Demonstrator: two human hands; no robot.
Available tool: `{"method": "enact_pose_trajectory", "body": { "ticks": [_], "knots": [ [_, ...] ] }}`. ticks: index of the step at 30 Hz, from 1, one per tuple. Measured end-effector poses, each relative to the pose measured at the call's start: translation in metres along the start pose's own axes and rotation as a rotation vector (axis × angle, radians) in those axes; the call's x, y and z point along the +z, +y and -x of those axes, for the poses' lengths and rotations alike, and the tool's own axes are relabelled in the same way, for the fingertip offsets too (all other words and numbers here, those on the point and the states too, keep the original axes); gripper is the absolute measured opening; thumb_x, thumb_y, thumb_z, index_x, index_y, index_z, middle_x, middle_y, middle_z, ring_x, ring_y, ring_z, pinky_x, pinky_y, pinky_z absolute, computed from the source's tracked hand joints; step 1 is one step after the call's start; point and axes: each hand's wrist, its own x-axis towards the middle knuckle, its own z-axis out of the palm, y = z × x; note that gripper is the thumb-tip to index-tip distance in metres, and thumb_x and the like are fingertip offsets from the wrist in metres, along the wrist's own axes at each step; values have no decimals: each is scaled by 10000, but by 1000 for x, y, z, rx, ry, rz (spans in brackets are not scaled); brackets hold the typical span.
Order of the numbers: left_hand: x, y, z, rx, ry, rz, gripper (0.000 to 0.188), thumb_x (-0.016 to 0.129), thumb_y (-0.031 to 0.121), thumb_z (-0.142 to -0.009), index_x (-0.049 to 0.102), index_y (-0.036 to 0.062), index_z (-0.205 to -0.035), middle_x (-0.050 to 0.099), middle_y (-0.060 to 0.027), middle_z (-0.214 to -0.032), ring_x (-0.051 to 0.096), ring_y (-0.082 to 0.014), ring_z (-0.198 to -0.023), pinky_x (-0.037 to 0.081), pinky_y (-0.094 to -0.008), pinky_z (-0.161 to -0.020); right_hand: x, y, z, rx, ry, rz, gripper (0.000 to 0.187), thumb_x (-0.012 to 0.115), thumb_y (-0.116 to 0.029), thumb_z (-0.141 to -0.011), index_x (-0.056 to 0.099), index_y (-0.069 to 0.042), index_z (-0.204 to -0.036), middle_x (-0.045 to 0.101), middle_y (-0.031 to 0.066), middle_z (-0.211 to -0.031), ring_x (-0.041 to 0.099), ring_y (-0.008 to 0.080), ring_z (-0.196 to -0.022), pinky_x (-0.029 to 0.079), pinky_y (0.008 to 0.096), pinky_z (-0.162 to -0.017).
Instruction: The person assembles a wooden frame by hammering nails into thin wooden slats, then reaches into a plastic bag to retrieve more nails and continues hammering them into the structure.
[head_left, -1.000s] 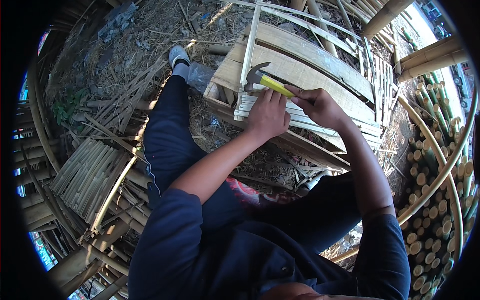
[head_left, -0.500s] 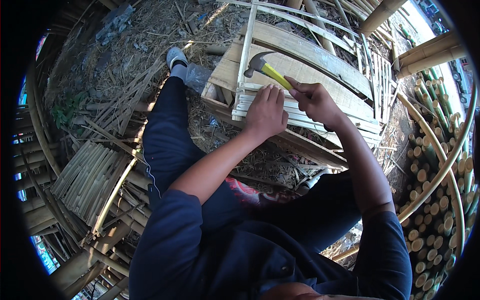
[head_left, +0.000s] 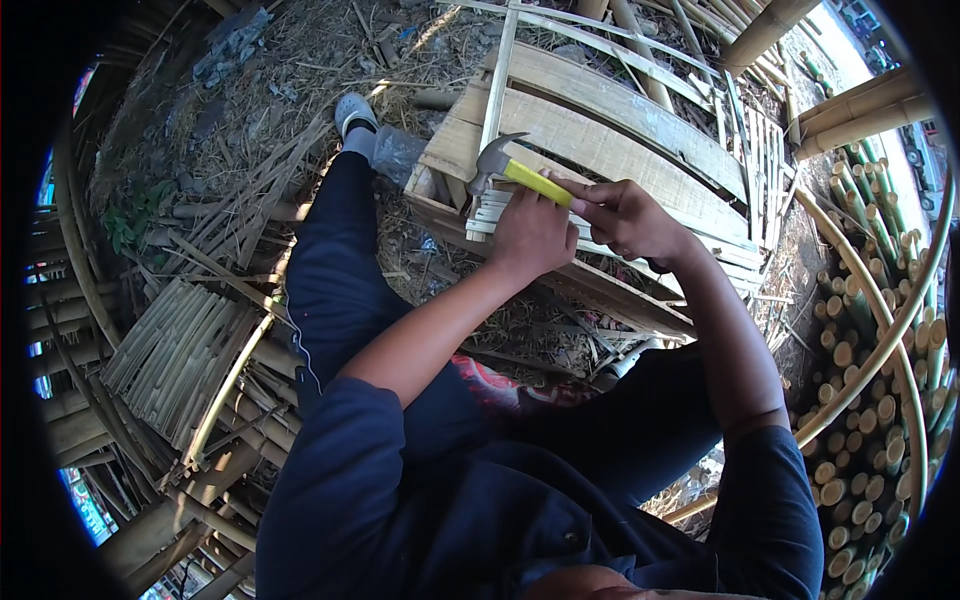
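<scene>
So the claw hammer (head_left: 540, 186) with the yellow handle is over the left end of a low plank tabletop (head_left: 600, 130), its grey head pointing left, and I can't tell if it's touching the wood. The right hand (head_left: 622, 218) is wrapped tight around the handle. The left hand (head_left: 535, 240) sits just on the near side of it, fingers close together over some pale slats (head_left: 700, 250) (can't tell if it's actually pinching anything, the fingertips are partly hidden). Those slats run along the near side of the tabletop, and a thin strip (head_left: 499, 85) runs from its left end toward the far side. Further left there's a grey shoe (head_left: 355, 113), nearer a bundle of split bamboo (head_left: 180, 355), and on the right a big stack of cut poles (head_left: 865, 430).
</scene>
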Motion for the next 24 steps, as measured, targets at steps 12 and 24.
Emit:
{"method": "enact_pose_trajectory", "body": {
  "ticks": [12, 24],
  "knots": [
    [-12, 2, -4, -46, -145, 59, 472, 620, 263, -841, 615, -64, -1181, 588, -206, -1185, 541, -347, -1189, 439, -439, -1085, 4, 3, -4, 131, 41, -155, 464, 546, -275, -1084, 522, -130, -1523, 507, -16, -671, 444, 67, -518, 379, 255, -462],
    [-10, 3, -5, -49, -116, 56, 478, 606, 203, -819, 584, -78, -1204, 596, -232, -1191, 534, -379, -1275, 411, -447, -1145, 3, 11, 14, -363, 333, 290, 444, 647, -101, -1014, 594, -94, -1455, 739, 122, -842, 526, 100, -671, 495, 302, -676]
  ]
}}
